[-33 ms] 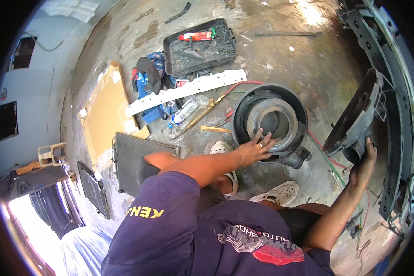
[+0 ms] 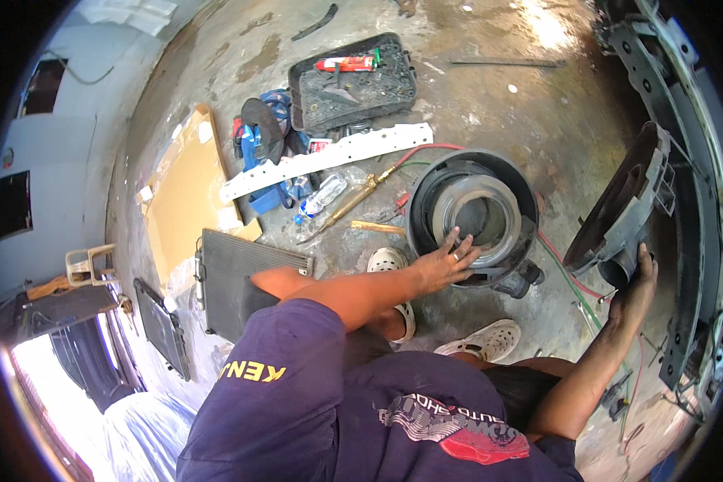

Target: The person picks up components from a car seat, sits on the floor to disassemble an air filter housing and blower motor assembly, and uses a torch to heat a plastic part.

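A round black air filter housing (image 2: 530, 197) stands on the floor in front of me, with a grey ring-shaped filter (image 2: 502, 205) inside it. My left hand (image 2: 448, 265) lies over its near edge, fingers spread and fingertips touching the ring. To the right, a dark round housing cover (image 2: 631, 210) is tilted up on its edge, its hollow side facing left. My right hand (image 2: 636, 283) is curled round the short pipe (image 2: 616, 269) at the cover's lower end; part of its grip is hidden.
A brass cutting torch (image 2: 353, 202) with red and green hoses lies left of the housing. Beyond are a white perforated bar (image 2: 337, 159) and a black tray (image 2: 394, 104) holding a red tube. A radiator (image 2: 237, 265) and cardboard (image 2: 181, 201) lie left; metal vehicle framework (image 2: 673, 321) borders the right.
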Tool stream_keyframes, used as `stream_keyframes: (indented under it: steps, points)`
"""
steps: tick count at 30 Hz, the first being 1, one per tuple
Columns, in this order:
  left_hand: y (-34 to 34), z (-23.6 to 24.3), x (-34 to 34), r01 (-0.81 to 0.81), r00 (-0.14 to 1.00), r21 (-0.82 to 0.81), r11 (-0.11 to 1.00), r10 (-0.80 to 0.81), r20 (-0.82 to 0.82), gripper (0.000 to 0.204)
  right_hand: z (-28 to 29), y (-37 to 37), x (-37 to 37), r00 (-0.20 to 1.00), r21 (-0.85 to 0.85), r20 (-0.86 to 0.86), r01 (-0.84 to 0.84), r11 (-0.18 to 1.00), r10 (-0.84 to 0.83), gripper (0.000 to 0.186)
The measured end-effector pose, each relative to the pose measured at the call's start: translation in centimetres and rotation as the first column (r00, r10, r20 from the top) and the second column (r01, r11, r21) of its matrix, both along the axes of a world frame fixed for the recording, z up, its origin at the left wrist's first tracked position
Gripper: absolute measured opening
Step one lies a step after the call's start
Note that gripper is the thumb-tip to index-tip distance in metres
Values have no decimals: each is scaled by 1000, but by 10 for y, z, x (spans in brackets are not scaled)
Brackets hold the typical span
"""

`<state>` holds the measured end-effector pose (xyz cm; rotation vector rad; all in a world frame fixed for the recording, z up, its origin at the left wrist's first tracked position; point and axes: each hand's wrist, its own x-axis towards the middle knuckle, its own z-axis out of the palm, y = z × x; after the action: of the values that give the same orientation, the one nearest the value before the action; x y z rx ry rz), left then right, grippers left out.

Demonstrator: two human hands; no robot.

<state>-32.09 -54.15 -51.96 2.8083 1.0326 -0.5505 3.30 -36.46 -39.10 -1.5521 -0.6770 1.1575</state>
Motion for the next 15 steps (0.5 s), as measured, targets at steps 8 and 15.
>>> stream_keyframes:
  steps: [8,15]
  points:
    - [36,67,-43,-251,930,-225,942,299,213,21,-1,23,-32,997,-41,-20,-79,996,78,79]
    - [46,61,-54,-201,942,-251,947,257,216,28,-2,27,-42,1000,-53,-11,-10,999,9,76]
